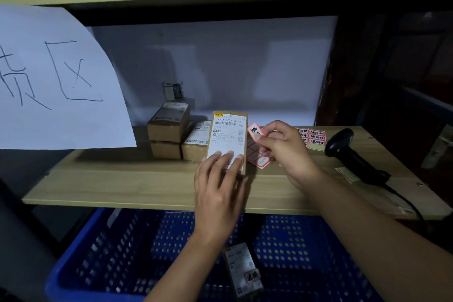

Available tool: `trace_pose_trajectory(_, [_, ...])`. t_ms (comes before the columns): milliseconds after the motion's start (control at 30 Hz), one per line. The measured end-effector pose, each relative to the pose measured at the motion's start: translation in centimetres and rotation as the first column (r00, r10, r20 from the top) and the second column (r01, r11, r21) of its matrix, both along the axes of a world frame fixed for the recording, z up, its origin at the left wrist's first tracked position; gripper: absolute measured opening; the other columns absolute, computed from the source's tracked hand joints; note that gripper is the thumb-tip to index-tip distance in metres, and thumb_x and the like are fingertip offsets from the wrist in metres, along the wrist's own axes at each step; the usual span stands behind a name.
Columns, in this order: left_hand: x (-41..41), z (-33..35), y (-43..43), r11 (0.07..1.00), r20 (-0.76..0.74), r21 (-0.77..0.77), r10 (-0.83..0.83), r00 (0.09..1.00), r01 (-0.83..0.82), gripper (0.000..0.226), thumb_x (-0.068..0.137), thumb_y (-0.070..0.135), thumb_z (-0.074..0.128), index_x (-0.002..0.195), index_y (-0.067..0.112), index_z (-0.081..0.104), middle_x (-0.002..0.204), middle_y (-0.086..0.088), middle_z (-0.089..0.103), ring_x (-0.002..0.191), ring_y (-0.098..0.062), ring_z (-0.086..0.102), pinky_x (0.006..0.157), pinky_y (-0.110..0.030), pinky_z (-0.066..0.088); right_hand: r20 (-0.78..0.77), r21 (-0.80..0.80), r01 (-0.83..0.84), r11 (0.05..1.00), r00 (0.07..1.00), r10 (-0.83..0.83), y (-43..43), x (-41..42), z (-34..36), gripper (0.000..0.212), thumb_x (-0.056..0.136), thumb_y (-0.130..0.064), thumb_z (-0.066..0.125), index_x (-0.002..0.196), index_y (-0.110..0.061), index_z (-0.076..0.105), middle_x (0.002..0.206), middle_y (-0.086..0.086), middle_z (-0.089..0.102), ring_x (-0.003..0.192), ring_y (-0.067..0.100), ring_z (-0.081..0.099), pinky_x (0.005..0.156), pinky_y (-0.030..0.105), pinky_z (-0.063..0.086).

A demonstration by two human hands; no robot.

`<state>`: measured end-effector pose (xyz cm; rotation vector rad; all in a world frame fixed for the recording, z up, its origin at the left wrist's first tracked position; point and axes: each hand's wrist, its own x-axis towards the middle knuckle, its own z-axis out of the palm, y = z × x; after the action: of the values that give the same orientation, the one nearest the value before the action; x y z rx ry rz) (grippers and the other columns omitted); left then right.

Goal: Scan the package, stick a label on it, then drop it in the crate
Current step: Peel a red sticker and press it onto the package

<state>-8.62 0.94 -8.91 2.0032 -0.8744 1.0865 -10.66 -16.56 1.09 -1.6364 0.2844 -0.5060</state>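
A small brown cardboard package (229, 130) with a white shipping label lies on the wooden shelf (137, 186). My left hand (219, 179) rests flat on its near end, fingers spread over the label. Just right of the package, my right hand (282, 147) pinches a red-bordered sticker label (255, 131) by its lower edge, lifted off the sticker sheet (259, 157) beneath it. Below the shelf stands a blue perforated crate (127, 247) with one labelled package (242, 270) inside. The black handheld scanner (350, 152) lies on the shelf at the right.
Three more brown packages (169, 122) are stacked at the back of the shelf, left of the held one. More red sticker sheets (315, 137) lie behind my right hand. A white paper sign (56, 81) hangs at the left. The scanner's cable runs off the right edge.
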Motion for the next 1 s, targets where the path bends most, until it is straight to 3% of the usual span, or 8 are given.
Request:
trace_pose_trajectory(100, [-0.4,0.6,-0.2,0.996,-0.017,-0.079,-0.034,0.999,0.032,0.066,0.092,0.018,0.081,0.149,0.012,0.048,0.148,-0.005,0.050,0.140,-0.026,0.049,0.115,-0.059,0.049,0.010,0.127,-0.262,0.957,0.965,0.263,2.9,-2.5,1.9,0.017,0.087,0.008,0.073,0.086,-0.006,0.063,0.068,0.010,0.067,0.053,0.013,0.057,0.055,0.021,0.051])
trace_pose_trajectory(233, [-0.9,1.0,0.2,0.978,-0.076,-0.193,-0.099,0.992,0.083,0.084,0.089,0.013,0.082,0.157,0.018,0.033,0.151,-0.006,0.040,0.141,-0.029,0.050,0.122,-0.042,0.045,-0.085,-0.005,-0.199,0.980,0.977,0.198,4.3,-3.4,2.5,0.035,0.081,0.007,0.080,0.095,-0.009,0.053,0.066,0.008,0.071,0.045,0.010,0.056,0.044,0.017,0.045])
trace_pose_trajectory(467, [-0.8,0.8,0.7,0.982,-0.003,-0.173,-0.075,0.997,0.074,0.066,0.086,0.011,0.084,0.145,-0.001,0.058,0.147,-0.008,0.043,0.137,-0.033,0.055,0.115,-0.053,0.052,-0.169,-0.183,-0.157,0.971,0.978,0.126,4.0,-2.9,3.2,0.053,0.070,-0.004,0.091,0.101,-0.012,0.049,0.058,-0.004,0.072,0.040,0.000,0.058,0.051,0.025,0.042])
trace_pose_trajectory(567, [-0.8,1.3,1.1,0.979,0.022,-0.197,-0.045,0.999,0.049,0.063,0.086,0.015,0.084,0.142,-0.002,0.061,0.147,-0.010,0.045,0.136,-0.033,0.057,0.117,-0.047,0.052,-0.233,-0.107,-0.185,0.977,0.960,0.156,4.1,-3.1,2.7,0.067,0.072,-0.023,0.093,0.122,-0.016,0.049,0.086,-0.006,0.077,0.071,0.003,0.071,0.060,0.024,0.053])
trace_pose_trajectory(633, [-0.9,1.7,1.4,0.982,0.041,-0.187,-0.026,0.999,0.033,0.062,0.088,0.020,0.084,0.141,-0.003,0.062,0.148,-0.010,0.046,0.140,-0.030,0.055,0.121,-0.042,0.048,-0.250,0.146,-0.237,0.960,0.931,0.268,4.3,-3.3,2.1,0.071,0.081,-0.021,0.087,0.137,-0.017,0.044,0.114,0.001,0.072,0.098,0.019,0.074,0.079,0.037,0.060])
trace_pose_trajectory(700, [-1.1,2.2,1.8,0.992,0.052,-0.121,-0.023,0.998,0.029,0.062,0.090,0.026,0.083,0.140,-0.003,0.061,0.150,-0.012,0.052,0.146,-0.029,0.050,0.125,-0.042,0.043,-0.226,0.309,-0.237,0.921,0.922,0.313,4.5,-3.6,1.8,0.063,0.086,-0.012,0.080,0.140,-0.016,0.046,0.113,0.000,0.073,0.098,0.025,0.075,0.088,0.043,0.060])
trace_pose_trajectory(833, [-2.5,3.0,3.4,0.997,0.107,0.059,0.040,0.993,-0.046,0.062,0.094,0.043,0.080,0.135,-0.001,0.066,0.145,-0.017,0.065,0.145,-0.036,0.054,0.119,-0.051,0.050,-0.199,0.285,-0.246,0.926,0.930,0.309,4.6,-5.2,1.7,0.037,0.085,-0.006,0.080,0.118,-0.015,0.064,0.094,-0.003,0.081,0.089,0.025,0.080,0.090,0.047,0.062])
trace_pose_trajectory(1000, [-5.8,3.0,6.0,0.995,0.168,0.082,0.046,0.985,-0.060,0.060,0.090,0.045,0.084,0.122,-0.005,0.072,0.131,-0.021,0.071,0.131,-0.037,0.064,0.114,-0.045,0.055,-0.255,0.195,-0.255,0.947,0.919,0.300,6.4,-9.0,1.3,0.052,0.083,-0.009,0.083,0.127,-0.009,0.055,0.111,0.012,0.082,0.101,0.035,0.080,0.096,0.055,0.060])
